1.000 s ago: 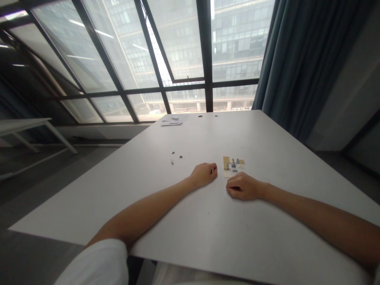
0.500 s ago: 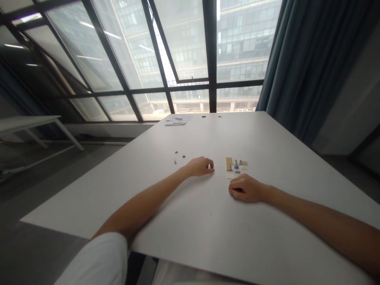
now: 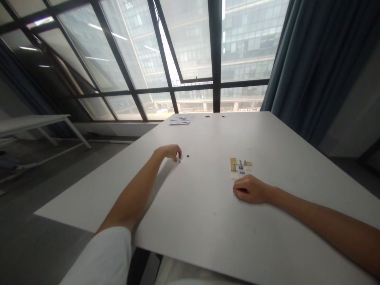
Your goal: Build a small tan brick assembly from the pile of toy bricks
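My left hand [image 3: 171, 152] is over the left middle of the table, its fingers curved down with a small gap between thumb and forefinger. A tiny greyish piece [image 3: 179, 161] lies right at its fingertips. Just to the right of that hand sits a small dark piece [image 3: 188, 156]. My right hand [image 3: 248, 189] rests on the table with its fingers curled in; whatever they may hold is hidden. Directly beyond its knuckles lies a flat panel of tan, white and dark blocks [image 3: 234, 168], too small to make out in detail.
The white table [image 3: 202, 221] reaches to the windows. Papers [image 3: 179, 122] lie at its far left corner, with a dark round spot [image 3: 207, 116] and a small dark item [image 3: 223, 116] along the far edge. A blue curtain [image 3: 299, 79] hangs at the right.
My left hand has moved left and away from me, from near the block panel to the small loose pieces, covering one dark piece. My right hand stays put; the view has shifted slightly.
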The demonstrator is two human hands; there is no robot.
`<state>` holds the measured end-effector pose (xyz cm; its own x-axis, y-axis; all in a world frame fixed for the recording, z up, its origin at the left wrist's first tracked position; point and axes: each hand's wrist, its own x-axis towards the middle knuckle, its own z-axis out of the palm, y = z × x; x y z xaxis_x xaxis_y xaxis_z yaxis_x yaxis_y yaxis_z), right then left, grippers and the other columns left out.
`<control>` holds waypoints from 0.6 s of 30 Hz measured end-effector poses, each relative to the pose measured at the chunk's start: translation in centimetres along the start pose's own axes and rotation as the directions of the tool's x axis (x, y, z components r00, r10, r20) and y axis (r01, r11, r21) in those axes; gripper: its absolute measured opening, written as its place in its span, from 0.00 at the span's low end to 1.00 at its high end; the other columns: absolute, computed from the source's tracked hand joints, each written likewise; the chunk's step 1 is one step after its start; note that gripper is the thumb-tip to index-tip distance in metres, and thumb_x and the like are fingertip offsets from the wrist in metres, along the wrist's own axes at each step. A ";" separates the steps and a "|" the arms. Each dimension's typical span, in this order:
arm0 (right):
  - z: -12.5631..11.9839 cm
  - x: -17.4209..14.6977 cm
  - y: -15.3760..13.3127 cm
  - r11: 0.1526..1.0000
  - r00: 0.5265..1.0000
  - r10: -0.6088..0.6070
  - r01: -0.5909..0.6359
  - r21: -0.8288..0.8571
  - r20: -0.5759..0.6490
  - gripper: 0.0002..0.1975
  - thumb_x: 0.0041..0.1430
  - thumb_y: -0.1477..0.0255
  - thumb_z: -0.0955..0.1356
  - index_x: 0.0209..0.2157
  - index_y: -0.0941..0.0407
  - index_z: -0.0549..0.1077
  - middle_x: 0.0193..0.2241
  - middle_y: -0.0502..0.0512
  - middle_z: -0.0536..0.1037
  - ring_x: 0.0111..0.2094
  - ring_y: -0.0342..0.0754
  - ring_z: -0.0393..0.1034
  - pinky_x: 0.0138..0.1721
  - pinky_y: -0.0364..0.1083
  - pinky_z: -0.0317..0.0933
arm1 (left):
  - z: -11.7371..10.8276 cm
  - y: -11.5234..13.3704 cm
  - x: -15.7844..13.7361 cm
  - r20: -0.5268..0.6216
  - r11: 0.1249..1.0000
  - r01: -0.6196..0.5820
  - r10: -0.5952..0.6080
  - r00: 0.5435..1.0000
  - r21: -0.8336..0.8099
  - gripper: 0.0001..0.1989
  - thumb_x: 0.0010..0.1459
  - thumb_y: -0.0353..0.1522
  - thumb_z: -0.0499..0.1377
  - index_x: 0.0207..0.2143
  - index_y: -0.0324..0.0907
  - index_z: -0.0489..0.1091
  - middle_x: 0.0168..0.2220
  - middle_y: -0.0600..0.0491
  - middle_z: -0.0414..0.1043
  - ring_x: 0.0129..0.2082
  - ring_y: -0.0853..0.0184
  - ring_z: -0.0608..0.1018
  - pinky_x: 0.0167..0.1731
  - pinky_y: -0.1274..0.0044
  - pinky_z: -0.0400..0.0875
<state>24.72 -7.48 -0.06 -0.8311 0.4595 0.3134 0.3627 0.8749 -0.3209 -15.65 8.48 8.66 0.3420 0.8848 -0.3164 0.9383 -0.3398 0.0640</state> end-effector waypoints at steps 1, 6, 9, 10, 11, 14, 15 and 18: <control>0.0 0.0 0.0 1.000 1.000 0.000 0.000 -0.001 -0.002 0.11 0.60 0.78 0.62 0.23 0.56 0.67 0.21 0.49 0.70 0.23 0.40 0.58 0.30 0.42 0.50 | 0.2 -0.3 0.2 0.005 1.000 0.000 0.000 1.000 -0.019 0.19 0.35 0.32 0.68 0.35 0.42 0.80 0.26 0.57 0.72 0.24 0.71 0.68 0.26 0.80 0.59; 0.0 0.0 0.0 1.000 1.000 -0.002 0.002 0.006 -0.007 0.11 0.60 0.78 0.63 0.24 0.56 0.67 0.21 0.49 0.70 0.23 0.41 0.59 0.30 0.42 0.50 | 1.1 -0.9 0.9 -0.001 0.998 -0.034 0.034 0.999 -0.059 0.17 0.34 0.33 0.67 0.33 0.42 0.79 0.26 0.57 0.71 0.24 0.70 0.69 0.26 0.80 0.59; -0.1 0.0 -0.1 1.000 1.000 -0.004 0.004 0.009 -0.005 0.11 0.60 0.78 0.63 0.23 0.56 0.67 0.21 0.49 0.70 0.23 0.40 0.58 0.30 0.42 0.50 | 1.5 -1.0 1.1 0.001 0.997 -0.042 0.042 0.999 -0.061 0.15 0.37 0.35 0.66 0.32 0.42 0.79 0.27 0.56 0.73 0.26 0.70 0.70 0.26 0.80 0.59; -0.1 0.0 -0.1 1.000 1.000 -0.003 0.003 0.009 -0.007 0.11 0.60 0.78 0.63 0.23 0.56 0.67 0.21 0.49 0.70 0.23 0.40 0.58 0.30 0.41 0.50 | 1.5 -1.0 1.1 0.004 0.997 -0.045 0.046 0.999 -0.064 0.15 0.38 0.36 0.65 0.32 0.42 0.79 0.27 0.55 0.73 0.26 0.70 0.70 0.26 0.81 0.59; -0.1 0.0 -0.1 1.000 1.000 -0.001 0.001 0.008 -0.010 0.11 0.60 0.78 0.62 0.23 0.56 0.67 0.21 0.49 0.70 0.23 0.40 0.58 0.30 0.41 0.50 | 1.6 -0.9 1.1 0.006 0.997 -0.050 0.050 0.999 -0.066 0.14 0.39 0.36 0.65 0.32 0.42 0.79 0.27 0.55 0.74 0.26 0.70 0.70 0.26 0.81 0.59; 0.0 0.0 -0.1 1.000 1.000 -0.002 0.002 0.006 -0.015 0.11 0.60 0.78 0.63 0.24 0.56 0.67 0.22 0.49 0.70 0.23 0.40 0.59 0.30 0.42 0.50 | 1.6 -0.5 1.0 -0.023 0.995 -0.072 0.071 0.997 -0.071 0.14 0.41 0.37 0.63 0.32 0.42 0.79 0.27 0.55 0.74 0.26 0.70 0.70 0.26 0.81 0.60; 0.0 0.0 0.0 1.000 1.000 -0.002 0.003 0.005 -0.014 0.11 0.60 0.78 0.63 0.24 0.56 0.68 0.22 0.49 0.71 0.23 0.40 0.59 0.30 0.42 0.50 | 1.5 -0.1 0.9 -0.050 0.993 -0.091 0.087 0.995 -0.072 0.14 0.42 0.37 0.63 0.32 0.41 0.79 0.28 0.55 0.74 0.26 0.70 0.70 0.26 0.81 0.60; 0.2 -0.1 0.1 1.000 1.000 -0.004 0.004 -0.008 -0.013 0.11 0.60 0.78 0.63 0.24 0.56 0.67 0.21 0.49 0.71 0.23 0.40 0.59 0.30 0.42 0.50 | 1.4 2.2 0.6 -0.175 0.982 -0.179 0.168 0.970 -0.052 0.13 0.45 0.36 0.61 0.33 0.42 0.78 0.30 0.55 0.73 0.26 0.71 0.69 0.26 0.80 0.60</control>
<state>24.72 -7.48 -0.25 -0.8272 0.4576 0.3262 0.3626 0.8781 -0.3122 -13.49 7.85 7.24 0.4983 0.8571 -0.1307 0.8630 -0.4760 0.1691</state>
